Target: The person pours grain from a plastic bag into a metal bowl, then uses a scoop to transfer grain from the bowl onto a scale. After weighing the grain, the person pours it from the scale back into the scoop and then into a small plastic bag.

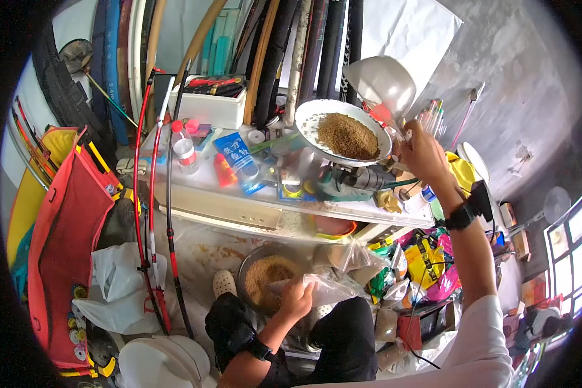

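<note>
My left hand [296,299] is closed on the edge of a clear plastic bag [330,289], low in front of my knees. Behind it, on the floor, a metal bowl [244,275] holds brown grains. My raised right hand [420,147] is closed beside the right rim of a white pan [312,113] of brown pellets on a scale; what its fingers hold is too small to make out. A translucent scoop-like container [383,81] stands just behind the pan.
Rods [169,220] lean against the left of the table [226,210]. A plastic bottle [183,149], a blue packet [239,158] and a white box [223,111] are on it. A white bucket [165,363] stands at lower left, colourful bags [427,262] at right.
</note>
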### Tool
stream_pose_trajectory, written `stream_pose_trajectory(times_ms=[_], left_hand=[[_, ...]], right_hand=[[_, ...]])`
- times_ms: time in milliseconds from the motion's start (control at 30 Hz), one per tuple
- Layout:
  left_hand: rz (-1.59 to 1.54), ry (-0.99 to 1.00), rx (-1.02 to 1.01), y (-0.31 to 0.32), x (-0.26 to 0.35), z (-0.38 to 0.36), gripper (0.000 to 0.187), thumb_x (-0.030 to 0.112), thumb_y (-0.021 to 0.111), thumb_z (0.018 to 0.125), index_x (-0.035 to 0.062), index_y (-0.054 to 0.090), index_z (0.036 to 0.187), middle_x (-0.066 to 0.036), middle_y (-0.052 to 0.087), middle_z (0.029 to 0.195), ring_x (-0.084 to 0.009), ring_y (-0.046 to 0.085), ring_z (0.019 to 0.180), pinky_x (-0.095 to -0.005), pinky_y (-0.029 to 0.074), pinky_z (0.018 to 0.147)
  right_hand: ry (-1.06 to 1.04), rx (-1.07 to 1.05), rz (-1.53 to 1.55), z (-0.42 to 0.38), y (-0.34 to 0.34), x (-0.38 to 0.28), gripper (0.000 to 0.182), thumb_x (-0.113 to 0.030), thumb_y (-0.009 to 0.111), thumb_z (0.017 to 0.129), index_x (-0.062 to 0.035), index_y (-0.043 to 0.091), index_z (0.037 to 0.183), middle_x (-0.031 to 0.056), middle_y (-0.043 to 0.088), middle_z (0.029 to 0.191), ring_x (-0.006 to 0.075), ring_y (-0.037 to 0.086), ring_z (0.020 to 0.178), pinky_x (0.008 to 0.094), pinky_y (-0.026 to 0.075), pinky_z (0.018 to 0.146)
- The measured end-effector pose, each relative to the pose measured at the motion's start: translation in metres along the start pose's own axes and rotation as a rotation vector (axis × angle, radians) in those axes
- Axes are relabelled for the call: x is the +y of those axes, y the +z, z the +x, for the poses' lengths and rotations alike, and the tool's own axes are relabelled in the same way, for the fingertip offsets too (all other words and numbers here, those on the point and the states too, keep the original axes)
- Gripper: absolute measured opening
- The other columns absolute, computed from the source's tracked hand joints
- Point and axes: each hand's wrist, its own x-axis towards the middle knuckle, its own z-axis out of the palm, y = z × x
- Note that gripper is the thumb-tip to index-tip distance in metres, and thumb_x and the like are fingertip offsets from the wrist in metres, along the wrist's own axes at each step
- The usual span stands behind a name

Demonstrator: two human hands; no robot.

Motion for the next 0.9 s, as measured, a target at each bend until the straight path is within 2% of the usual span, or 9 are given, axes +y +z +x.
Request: stream_pose_trajectory(times_ms=[67, 167, 233, 333, 400, 500, 567, 733, 900], left_hand=[[-0.010, -0.024, -0.001, 0.000, 0.003, 0.002, 0.014, 0.008, 0.051, 0.083, 0.0023, 0.059, 0.092, -0.019, 0.061, 0.087, -0.0393, 0.057, 0.084, -0.0441, 0.045, 0.072], [-0.042, 0.000, -0.036, 0.000, 0.003, 0.002, 0.014, 0.010, 0.050, 0.085, 0.0018, 0.060, 0.091, -0.020, 0.061, 0.086, -0.0397, 0.057, 0.083, -0.0433, 0.044, 0.073], [-0.060, -0.046, -0.022, -0.001, 0.009, 0.002, 0.014, 0.011, 0.050, 0.085, 0.0016, 0.060, 0.091, -0.019, 0.061, 0.085, -0.0392, 0.057, 0.082, -0.0434, 0.044, 0.073], [-0.019, -0.197, -0.058, 0.004, -0.005, -0.005, 0.014, 0.011, 0.050, 0.085, 0.0019, 0.059, 0.090, -0.019, 0.061, 0.084, -0.0386, 0.057, 0.081, -0.0436, 0.044, 0.072], [-0.055, 0.051, -0.003, 0.006, -0.016, -0.002, 0.013, 0.011, 0.049, 0.086, 0.0021, 0.058, 0.091, -0.019, 0.061, 0.084, -0.0378, 0.057, 0.080, -0.0433, 0.043, 0.073], [-0.097, 0.008, -0.048, 0.001, -0.004, 0.000, 0.013, 0.011, 0.049, 0.086, 0.0022, 0.056, 0.093, -0.019, 0.060, 0.085, -0.0375, 0.056, 0.081, -0.0427, 0.043, 0.072], [-0.078, -0.050, -0.112, 0.003, -0.002, -0.001, 0.013, 0.010, 0.048, 0.087, 0.0016, 0.055, 0.093, -0.018, 0.059, 0.085, -0.0367, 0.056, 0.082, -0.0414, 0.042, 0.073], [-0.145, -0.027, -0.036, 0.013, -0.008, -0.002, 0.014, 0.008, 0.048, 0.088, 0.0001, 0.057, 0.093, -0.016, 0.061, 0.084, -0.0318, 0.059, 0.078, -0.0382, 0.045, 0.071], [-0.031, -0.032, -0.067, 0.006, -0.007, 0.003, 0.016, 0.008, 0.047, 0.089, -0.0010, 0.059, 0.093, -0.015, 0.063, 0.081, -0.0281, 0.061, 0.077, -0.0363, 0.047, 0.071]], right_hand=[[0.041, 0.122, 0.382, -0.022, -0.003, -0.011, 0.031, -0.014, 0.054, 0.082, -0.0028, 0.046, 0.109, 0.0237, 0.058, 0.070, 0.0418, 0.058, 0.064, 0.0458, 0.044, 0.059], [0.265, 0.004, 0.989, -0.073, 0.009, -0.020, 0.023, -0.010, 0.063, 0.077, 0.0009, 0.055, 0.095, 0.0057, 0.057, 0.065, 0.0122, 0.051, 0.050, 0.0261, 0.041, 0.048], [0.435, -0.048, 1.202, -0.120, 0.010, -0.036, 0.018, -0.005, 0.065, 0.074, 0.0005, 0.055, 0.088, -0.0006, 0.054, 0.065, 0.0051, 0.048, 0.051, 0.0186, 0.038, 0.048], [0.566, -0.214, 1.212, -0.202, 0.050, -0.027, 0.022, -0.001, 0.069, 0.070, -0.0026, 0.051, 0.081, 0.0021, 0.057, 0.072, 0.0077, 0.051, 0.058, 0.0207, 0.041, 0.052], [0.594, -0.222, 1.263, -0.244, 0.077, -0.037, 0.028, 0.000, 0.072, 0.066, -0.0043, 0.048, 0.079, 0.0056, 0.059, 0.080, 0.0095, 0.053, 0.067, 0.0216, 0.043, 0.057], [0.552, -0.326, 1.130, -0.300, 0.106, -0.044, 0.037, -0.002, 0.077, 0.062, -0.0052, 0.046, 0.081, 0.0090, 0.061, 0.091, 0.0109, 0.054, 0.077, 0.0221, 0.045, 0.065], [0.759, -0.280, 1.357, -0.311, 0.114, -0.069, 0.037, 0.001, 0.077, 0.063, -0.0050, 0.046, 0.080, 0.0053, 0.058, 0.086, 0.0098, 0.053, 0.075, 0.0225, 0.044, 0.063], [0.798, -0.265, 1.243, -0.302, 0.133, -0.078, 0.031, 0.000, 0.075, 0.066, -0.0054, 0.046, 0.075, -0.0021, 0.048, 0.064, 0.0067, 0.046, 0.059, 0.0219, 0.040, 0.054], [0.756, -0.226, 1.285, -0.300, 0.165, -0.091, 0.029, 0.002, 0.072, 0.068, -0.0071, 0.046, 0.076, -0.0030, 0.046, 0.069, 0.0066, 0.042, 0.061, 0.0211, 0.035, 0.054]])
